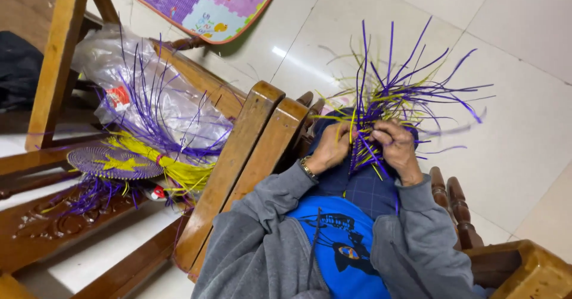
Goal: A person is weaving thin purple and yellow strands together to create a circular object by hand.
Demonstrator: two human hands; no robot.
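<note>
On my lap I hold a half-woven piece of purple and yellow plastic strips (390,99), its loose ends fanning up and outward. My left hand (329,149) grips its left side, fingers curled into the strands; a metal bracelet sits on that wrist. Against the right side, my right hand (396,147) pinches strands, fingers closed on them. Grey sleeves and a blue shirt fill the bottom of the head view.
To my left, a wooden chair armrest (250,156). Beyond it lie a finished round purple-and-yellow woven disc (116,163), a yellow strip bundle (173,168), purple strips in a clear plastic bag (149,90). A colourful mat (202,1) lies on white floor tiles.
</note>
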